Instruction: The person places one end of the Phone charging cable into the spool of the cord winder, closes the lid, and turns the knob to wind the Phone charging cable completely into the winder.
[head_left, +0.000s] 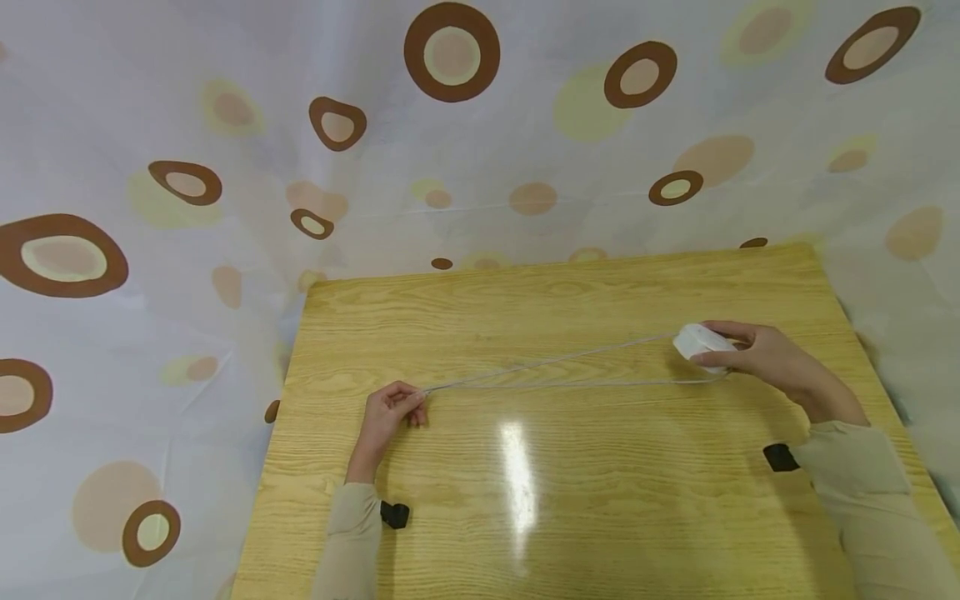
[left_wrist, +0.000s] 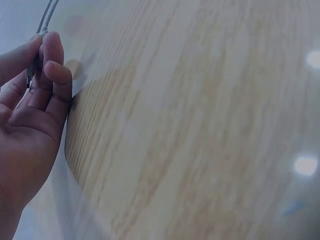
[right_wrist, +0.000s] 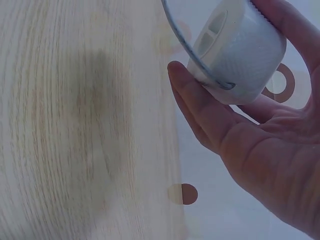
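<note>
Left hand [head_left: 388,412] pinches a cable [right_wrist: 188,47], seemingly by its plug [left_wrist: 29,79]; at three o'clock, right hand [head_left: 763,357] grips a white case [head_left: 697,342]; hard tugging could break that pinch.

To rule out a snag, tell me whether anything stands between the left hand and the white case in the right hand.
Nothing visible stands in the way. Only two strands of the cord stretch between the left hand and the white case, above the wooden table.
</note>
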